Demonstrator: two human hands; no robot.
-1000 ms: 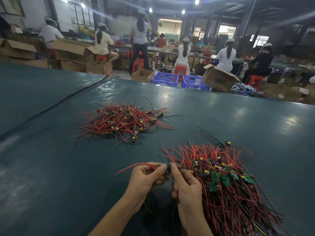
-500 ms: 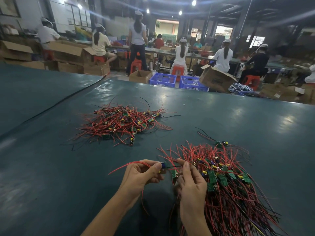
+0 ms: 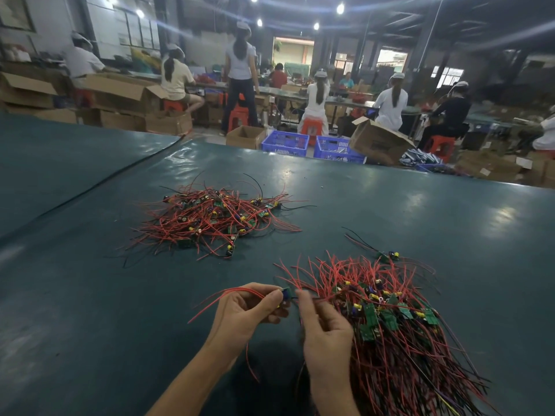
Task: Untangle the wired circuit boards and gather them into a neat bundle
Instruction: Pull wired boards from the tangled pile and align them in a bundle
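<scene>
Red-wired board: pinched in left grip, held clear, likely so its leads slide free.
Right grip: steadying lower-right bundle edge (blurred; closure unclear).

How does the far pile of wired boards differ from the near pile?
The far pile is tangled, wires running every way; the near pile has wires mostly parallel. The far pile lies apart; the near pile lies beside the right hand. Both hold red wires and green boards.

table: dark teal
wires: red, a few black
boards: green
capacitors: yellow, blue
crates, 12 o'clock: blue
stools: orange-red
boxes: brown
</scene>
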